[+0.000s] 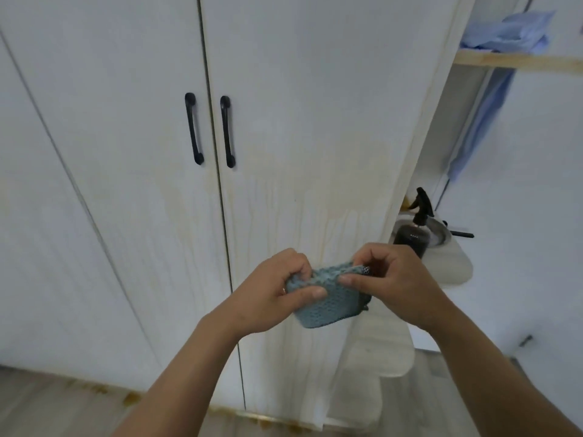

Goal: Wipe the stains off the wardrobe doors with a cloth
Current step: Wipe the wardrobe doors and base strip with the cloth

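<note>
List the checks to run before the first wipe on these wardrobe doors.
1. Grip on cloth: ok, left hand and right hand both pinch it.
2. Flat wiping face on cloth: not ok, bunched between the hands.
3. Target stains found: ok, yellowish drips run down both doors below the handles.
4. Both doors shut: ok, only a thin seam shows.
5. Dampness of cloth: cannot tell.
6. Reach to spray bottle: likely ok, it stands just right of the wardrobe.
</note>
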A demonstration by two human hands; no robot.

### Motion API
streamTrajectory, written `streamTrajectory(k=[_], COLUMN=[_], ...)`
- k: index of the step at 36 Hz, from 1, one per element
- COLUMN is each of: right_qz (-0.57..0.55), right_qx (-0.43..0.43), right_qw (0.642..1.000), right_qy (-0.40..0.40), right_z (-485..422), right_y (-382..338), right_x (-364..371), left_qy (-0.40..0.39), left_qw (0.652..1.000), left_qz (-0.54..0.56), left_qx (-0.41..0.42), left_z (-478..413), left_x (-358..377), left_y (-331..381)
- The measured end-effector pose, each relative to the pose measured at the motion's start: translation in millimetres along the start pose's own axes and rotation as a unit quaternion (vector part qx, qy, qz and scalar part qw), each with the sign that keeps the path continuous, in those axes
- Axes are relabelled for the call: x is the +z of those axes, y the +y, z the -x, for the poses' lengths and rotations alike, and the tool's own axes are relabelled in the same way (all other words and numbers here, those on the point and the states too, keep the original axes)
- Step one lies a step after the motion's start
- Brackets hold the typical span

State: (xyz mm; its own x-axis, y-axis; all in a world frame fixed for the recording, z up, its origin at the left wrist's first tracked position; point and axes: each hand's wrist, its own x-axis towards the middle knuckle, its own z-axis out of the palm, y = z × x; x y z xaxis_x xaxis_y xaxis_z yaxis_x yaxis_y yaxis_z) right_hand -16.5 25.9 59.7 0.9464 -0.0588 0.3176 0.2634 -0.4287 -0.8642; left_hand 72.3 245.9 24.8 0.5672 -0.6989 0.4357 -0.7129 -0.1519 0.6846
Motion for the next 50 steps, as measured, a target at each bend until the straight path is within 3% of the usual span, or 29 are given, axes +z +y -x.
streamTrajectory(k=[6, 13, 19, 22, 24, 26, 30, 33, 37, 39, 42, 44, 47, 50], right_qz=[0.003, -0.132, -0.228, -0.326, -0.335, -0.319, -0.331, -0.365, -0.422, -0.418, -0.414, -0.416, -0.403, -0.358], right_qx=[-0.025, -0.017, 0.000, 0.065, 0.086, 0.094, 0.124, 0.161, 0.205, 0.212, 0.202, 0.189, 0.172, 0.164], right_qw=[0.999, 0.991, 0.972, 0.943, 0.931, 0.930, 0.932, 0.917, 0.883, 0.883, 0.887, 0.888, 0.898, 0.919], right_qy=[0.023, 0.010, 0.058, -0.017, -0.116, -0.159, -0.077, -0.023, 0.009, 0.016, -0.022, -0.043, -0.031, 0.000], right_z=[-2, -1, -5, -5, -4, 0, 1, -1, -3, -2, 1, 4, 5, 6], right_y=[-15, -28, -32, -23, -17, -14, -6, 0, 10, 14, 18, 21, 25, 28], right_x=[23, 43, 40, 36, 35, 35, 29, 23, 16, 15, 13, 14, 16, 17], left_qy=[-0.040, 0.096, 0.172, 0.169, 0.159, 0.152, 0.186, 0.219, 0.100, 0.111, 0.195, 0.227, 0.239, 0.208], left_qw=[0.993, 0.950, 0.897, 0.885, 0.887, 0.887, 0.870, 0.824, 0.792, 0.785, 0.785, 0.813, 0.872, 0.885], left_qz=[0.109, 0.276, 0.394, 0.423, 0.422, 0.421, 0.420, 0.461, 0.530, 0.535, 0.493, 0.429, 0.310, 0.325], left_qx=[-0.030, -0.107, -0.103, -0.100, -0.103, -0.117, -0.178, -0.248, -0.286, -0.292, -0.321, -0.322, -0.292, -0.262], left_z=[25, 28, 16, 6, 1, -4, -10, -13, -8, -6, -9, -11, -12, -12], left_x=[-33, -41, -32, -28, -24, -18, 0, 17, 35, 43, 51, 56, 59, 58], left_y=[-2, 5, 28, 43, 50, 55, 52, 42, 29, 24, 17, 14, 19, 33])
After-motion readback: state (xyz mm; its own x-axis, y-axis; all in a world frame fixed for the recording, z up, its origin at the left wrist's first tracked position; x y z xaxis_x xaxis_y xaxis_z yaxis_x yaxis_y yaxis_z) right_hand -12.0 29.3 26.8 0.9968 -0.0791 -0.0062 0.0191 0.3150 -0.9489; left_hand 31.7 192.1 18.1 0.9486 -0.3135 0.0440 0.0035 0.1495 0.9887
